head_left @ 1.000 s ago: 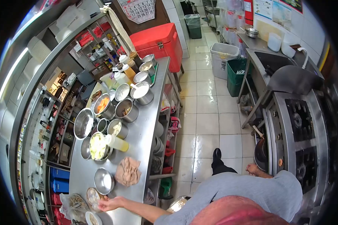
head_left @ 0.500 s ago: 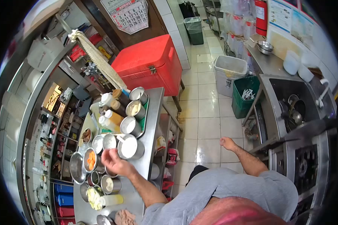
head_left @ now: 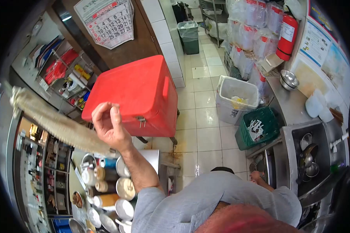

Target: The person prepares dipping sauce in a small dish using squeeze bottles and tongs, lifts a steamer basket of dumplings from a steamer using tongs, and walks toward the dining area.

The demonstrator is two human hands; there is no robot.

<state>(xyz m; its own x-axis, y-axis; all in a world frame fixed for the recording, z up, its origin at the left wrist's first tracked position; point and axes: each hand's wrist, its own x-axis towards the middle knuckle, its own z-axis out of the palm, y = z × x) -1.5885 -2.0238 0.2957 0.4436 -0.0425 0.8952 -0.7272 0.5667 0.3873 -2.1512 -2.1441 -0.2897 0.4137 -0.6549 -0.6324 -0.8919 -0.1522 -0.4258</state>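
Observation:
My left hand (head_left: 112, 126) is raised above the steel counter (head_left: 151, 157), in front of a red cooler box (head_left: 124, 87). Its fingers curve loosely, the thumb stands apart, and nothing shows in it. A hanging cream towel (head_left: 56, 120) reaches close to its wrist side. Below the forearm are several squeeze bottles, among them an orange one (head_left: 107, 200), and metal containers, one with pale contents (head_left: 125, 188). My right hand (head_left: 256, 177) hangs low at my side, near the stand under the sink. Its fingers are too small and unclear to read.
A grey bin (head_left: 237, 97) and a green bin (head_left: 258, 128) stand on the tiled floor to the right. Beyond them is a sink (head_left: 309, 155) with pans. A fire extinguisher (head_left: 287, 37) hangs on the right wall. The cooler's legs stand ahead.
My body and view have moved forward toward the red cooler. My left hand has risen from over the metal containers to before the cooler. My right hand has drawn back to my side.

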